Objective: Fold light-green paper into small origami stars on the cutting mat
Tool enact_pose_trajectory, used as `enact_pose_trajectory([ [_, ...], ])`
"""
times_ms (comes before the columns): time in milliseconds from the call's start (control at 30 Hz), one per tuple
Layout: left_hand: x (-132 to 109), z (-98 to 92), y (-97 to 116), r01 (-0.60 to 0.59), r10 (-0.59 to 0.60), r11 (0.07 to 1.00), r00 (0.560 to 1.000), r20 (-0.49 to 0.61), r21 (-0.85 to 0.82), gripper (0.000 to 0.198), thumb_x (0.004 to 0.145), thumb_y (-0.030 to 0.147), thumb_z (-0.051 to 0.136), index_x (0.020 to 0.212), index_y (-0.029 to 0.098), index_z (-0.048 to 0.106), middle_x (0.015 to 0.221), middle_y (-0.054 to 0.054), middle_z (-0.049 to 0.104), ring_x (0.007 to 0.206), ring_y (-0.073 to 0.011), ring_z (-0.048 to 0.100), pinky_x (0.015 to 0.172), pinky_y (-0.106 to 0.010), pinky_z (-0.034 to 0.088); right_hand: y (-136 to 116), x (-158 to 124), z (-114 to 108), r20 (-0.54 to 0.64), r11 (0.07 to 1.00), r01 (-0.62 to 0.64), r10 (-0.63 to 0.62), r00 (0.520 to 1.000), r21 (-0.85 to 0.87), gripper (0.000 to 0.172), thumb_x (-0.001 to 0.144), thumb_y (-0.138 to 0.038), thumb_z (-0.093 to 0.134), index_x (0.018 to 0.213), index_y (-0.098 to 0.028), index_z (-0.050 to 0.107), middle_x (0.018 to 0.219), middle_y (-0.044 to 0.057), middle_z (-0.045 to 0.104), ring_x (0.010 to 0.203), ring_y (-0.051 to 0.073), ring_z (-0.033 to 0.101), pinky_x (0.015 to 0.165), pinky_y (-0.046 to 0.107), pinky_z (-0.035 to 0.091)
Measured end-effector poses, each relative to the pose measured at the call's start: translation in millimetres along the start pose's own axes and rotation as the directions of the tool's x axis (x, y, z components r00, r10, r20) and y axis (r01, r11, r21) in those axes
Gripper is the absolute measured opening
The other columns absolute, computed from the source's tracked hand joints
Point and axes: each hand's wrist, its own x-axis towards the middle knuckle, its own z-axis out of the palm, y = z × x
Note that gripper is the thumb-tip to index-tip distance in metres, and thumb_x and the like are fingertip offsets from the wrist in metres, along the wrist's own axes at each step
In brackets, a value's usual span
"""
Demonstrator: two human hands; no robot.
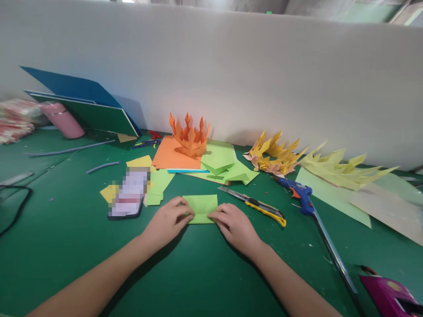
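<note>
Green paper sheet (202, 205) lies flat on the green table (66, 251), straight in front of the person, folded to a small rectangle. Both hands sit at its near edge. The left hand (168, 221) has its fingers curled in and pinched on the lower left part, and the right hand (236, 226) does the same on the lower right, so each hand is closed on the paper. That grip looks meant to keep the layers lined up and pressed against the hard tabletop.

Tools lie within easy reach of the right hand: a utility knife (256, 206) with a yellow body just beside it, and a blue glue gun (299, 193) a little further right. A phone (129, 200) rests near the left hand, its screen blurred, so nothing on it can be read.

Finished pieces stand back by the white partition (231, 75), apparently to keep the working space free: an orange paper crown (189, 135) and yellow spiky folds (276, 157). I can make out no brand or legible writing anywhere.
</note>
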Motion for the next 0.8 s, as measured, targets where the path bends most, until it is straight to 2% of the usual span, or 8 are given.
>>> enact_pose_trajectory([
  [233,0.0,1.8,1.0,-0.033,0.033,0.999,0.999,-0.008,0.019,0.017,0.085,0.019,0.049,0.079,0.019,0.065,0.084,-0.002,0.058,0.072,-0.0142,0.059,0.068,-0.027,0.049,-1.1,0.4,1.1,-0.019,1.0,-0.024,0.025,1.0,0.003,0.023,0.089,-0.014,0.045,0.093,-0.019,0.067,0.081,0.007,0.062,0.076,0.02,0.055,0.066,0.031,0.046],
  [800,-1.2,3.7,5.1,-0.02,0.019,0.996,1.0,0.02,0.085,0.023,0.089,0.02,0.045,0.076,0.019,0.064,0.08,-0.002,0.052,0.069,-0.0135,0.055,0.063,-0.025,0.044,-0.8,0.3,0.3,0.012,0.998,-0.006,0.007,1.0,-0.06,0.022,0.089,-0.013,0.046,0.091,-0.02,0.067,0.076,0.006,0.06,0.072,0.019,0.052,0.062,0.029,0.042],
])
